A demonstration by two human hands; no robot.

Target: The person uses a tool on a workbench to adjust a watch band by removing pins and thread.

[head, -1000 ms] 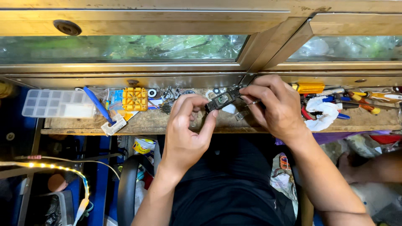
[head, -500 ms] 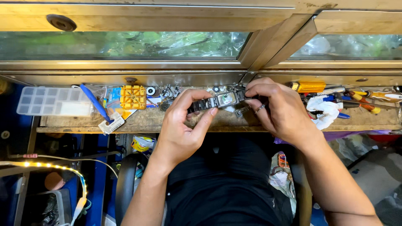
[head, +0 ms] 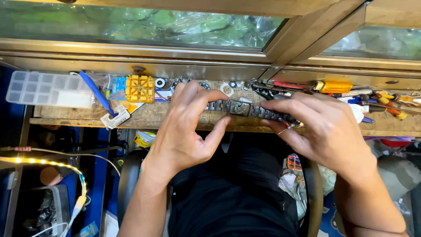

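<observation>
Watch (head: 240, 108): a dark metal-link wristwatch with a small rectangular face, held stretched out flat at the centre of the frame, just above the front edge of the bench (head: 175, 117). The left hand (head: 186, 131) pinches the left run of the bracelet between thumb and fingertips; the right hand (head: 318, 129) is clamped over the right run, fingers curled across the links. Both grips are closed on the watch. Progress, as a judgement: the watch looks whole, with case and bracelet joined and no tool applied to it; it appears to be under handling or inspection, and no finished step can be confirmed from this view. Surroundings: a clear plastic compartment box (head: 48, 89) sits at upper left of the frame; right of it, a blue-handled tool (head: 96, 93) leans toward a small white tag (head: 115, 117); next comes a yellow square holder block (head: 140, 88). Screwdrivers (head: 333, 86) with yellow and red handles lie at upper right. A yellow-labelled package (head: 144, 139) shows below the bench edge, left of centre. Printing on it is too small to describe.
</observation>
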